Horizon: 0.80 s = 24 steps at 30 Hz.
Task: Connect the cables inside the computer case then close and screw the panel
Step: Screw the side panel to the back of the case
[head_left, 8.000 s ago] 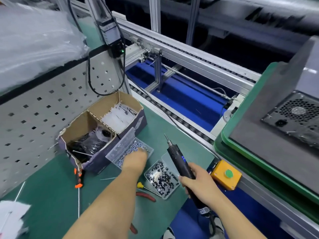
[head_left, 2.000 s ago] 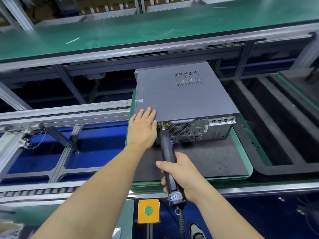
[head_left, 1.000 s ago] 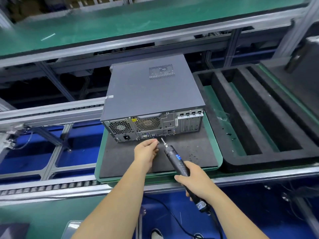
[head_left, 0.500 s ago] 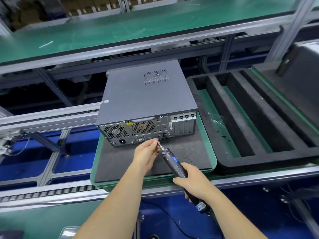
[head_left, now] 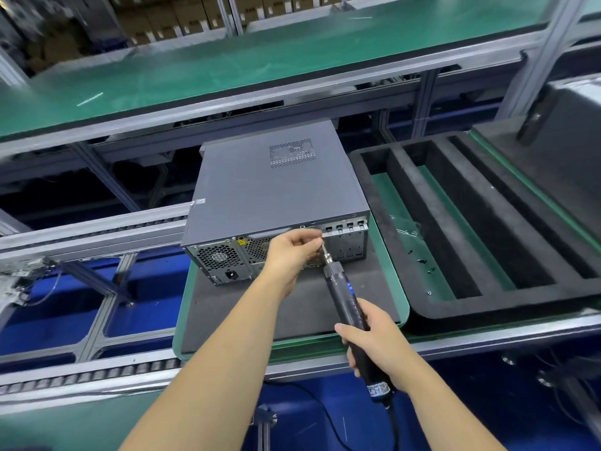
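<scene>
Green pallet (head_left: 395, 288), case (head_left: 276, 190) rear at hands, screwdriver (head_left: 349, 307) gripped

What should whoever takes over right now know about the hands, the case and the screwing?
Left hand: fingers pinched at the electric screwdriver's bit, against the rear of the computer case; any screw is too small to see.
Right hand: grips the electric screwdriver, tip aimed at the case's upper rear edge.
The case lies on the green-rimmed pallet, side panel closed.
Done: panel closed.
Left: drive the rear panel screws; how many are in cannot be told.
</scene>
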Available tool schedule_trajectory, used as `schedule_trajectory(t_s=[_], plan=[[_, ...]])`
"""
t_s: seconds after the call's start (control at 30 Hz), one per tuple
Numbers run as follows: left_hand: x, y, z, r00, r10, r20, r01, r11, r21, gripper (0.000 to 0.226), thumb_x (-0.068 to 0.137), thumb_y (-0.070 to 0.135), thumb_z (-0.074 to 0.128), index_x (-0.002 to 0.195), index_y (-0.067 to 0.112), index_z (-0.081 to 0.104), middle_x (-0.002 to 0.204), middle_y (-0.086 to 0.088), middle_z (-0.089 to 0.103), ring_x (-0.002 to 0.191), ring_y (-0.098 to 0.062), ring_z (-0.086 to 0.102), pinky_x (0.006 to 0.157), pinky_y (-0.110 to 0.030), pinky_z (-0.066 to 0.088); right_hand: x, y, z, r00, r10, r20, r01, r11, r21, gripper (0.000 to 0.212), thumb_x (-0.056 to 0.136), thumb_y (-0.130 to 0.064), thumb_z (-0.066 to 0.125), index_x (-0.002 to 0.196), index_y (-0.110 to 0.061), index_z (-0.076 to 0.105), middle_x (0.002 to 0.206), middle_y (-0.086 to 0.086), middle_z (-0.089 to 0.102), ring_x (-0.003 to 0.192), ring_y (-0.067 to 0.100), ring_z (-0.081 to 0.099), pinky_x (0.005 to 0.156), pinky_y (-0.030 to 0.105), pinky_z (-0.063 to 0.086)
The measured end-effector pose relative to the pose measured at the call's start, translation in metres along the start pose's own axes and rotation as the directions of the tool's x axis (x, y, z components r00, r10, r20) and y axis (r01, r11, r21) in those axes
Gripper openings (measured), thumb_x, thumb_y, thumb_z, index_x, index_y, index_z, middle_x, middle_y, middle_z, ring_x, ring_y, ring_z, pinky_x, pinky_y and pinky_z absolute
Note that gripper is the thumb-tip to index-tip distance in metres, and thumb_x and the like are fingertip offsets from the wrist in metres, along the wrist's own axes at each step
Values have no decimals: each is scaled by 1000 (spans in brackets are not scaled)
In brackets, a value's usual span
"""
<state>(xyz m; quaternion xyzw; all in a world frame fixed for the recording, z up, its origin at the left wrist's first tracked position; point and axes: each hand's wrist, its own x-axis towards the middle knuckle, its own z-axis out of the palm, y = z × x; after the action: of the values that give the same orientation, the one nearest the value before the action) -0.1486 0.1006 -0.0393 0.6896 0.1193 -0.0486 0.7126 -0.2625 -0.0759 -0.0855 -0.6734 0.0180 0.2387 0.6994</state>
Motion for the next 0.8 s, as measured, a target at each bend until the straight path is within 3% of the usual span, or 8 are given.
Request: schedule_trajectory(t_s=[0.1, 0.17, 0.23, 0.33, 0.4, 0.47, 0.53, 0.8], plan=[[1, 4, 28, 996, -16, -85, 10, 997, -75, 17, 84, -2, 73, 94, 9, 66, 79, -5, 73, 76, -19, 67, 84, -34, 57, -3, -6, -5, 999, -10, -31, 11, 999, 51, 29, 75, -32, 80, 98, -38, 64, 66, 4, 59, 55, 28, 58, 53, 36, 53], [-1, 6, 42, 992, 61, -107, -55, 997, 62, 14, 84, 7, 74, 93, 11, 64, 79, -2, 74, 72, -17, 68, 78, -33, 58, -6, -9, -10, 998, -13, -64, 16, 998, 57, 32, 72, -31, 82, 97, -37, 63, 65, 4, 59, 56, 26, 59, 54, 37, 55], [-5, 10, 50, 964, 247, -96, -201, 917, 344, 7, 87, 13, 67, 94, 16, 65, 87, 2, 72, 77, -10, 65, 75, -25, 53, -8, -11, -15, 994, -22, -107, 28, 998, 52, 31, 72, -30, 83, 93, -37, 63, 66, 1, 61, 56, 23, 60, 54, 36, 55], [-4, 14, 50, 793, 603, 86, -422, 442, 791, 34, 87, 7, 54, 118, 14, 63, 118, -1, 64, 111, -20, 55, 92, -32, 45, -9, -14, -21, 989, -29, -142, 37, 998, 50, 27, 73, -29, 83, 87, -40, 63, 65, -1, 60, 54, 22, 60, 52, 34, 55], [3, 17, 47, 816, 535, 218, -372, 198, 907, 59, 88, 11, 52, 146, 16, 43, 150, -6, 43, 138, -29, 36, 111, -40, 34, -8, -15, -24, 988, -33, -151, 41, 998, 49, 25, 75, -28, 82, 86, -40, 63, 65, -1, 59, 55, 22, 60, 52, 33, 54], [9, 18, 45, 897, 355, 262, -304, 69, 950, 72, 93, 20, 49, 158, 23, 17, 165, -4, 15, 151, -30, 12, 122, -44, 15, -7, -17, -24, 989, -31, -147, 40, 998, 55, 25, 76, -27, 82, 87, -39, 64, 65, -1, 59, 55, 22, 60, 51, 34, 54], [13, 15, 44, 921, 287, 265, -282, 19, 959, 73, 96, 27, 46, 159, 27, 8, 167, -2, 5, 152, -30, 3, 124, -44, 6, -5, -19, -23, 990, -26, -139, 34, 998, 59, 25, 76, -26, 81, 90, -39, 64, 67, 1, 60, 56, 21, 61, 51, 34, 54], [14, 13, 44, 920, 300, 252, -277, 43, 960, 74, 95, 28, 48, 159, 30, 10, 167, -1, 6, 153, -29, 2, 124, -44, 5, 4, -28, -22, 988, -15, -153, 24, 998, 61, 32, 82, -21, 79, 107, -21, 60, 75, 8, 55, 56, 23, 59, 51, 35, 54]])
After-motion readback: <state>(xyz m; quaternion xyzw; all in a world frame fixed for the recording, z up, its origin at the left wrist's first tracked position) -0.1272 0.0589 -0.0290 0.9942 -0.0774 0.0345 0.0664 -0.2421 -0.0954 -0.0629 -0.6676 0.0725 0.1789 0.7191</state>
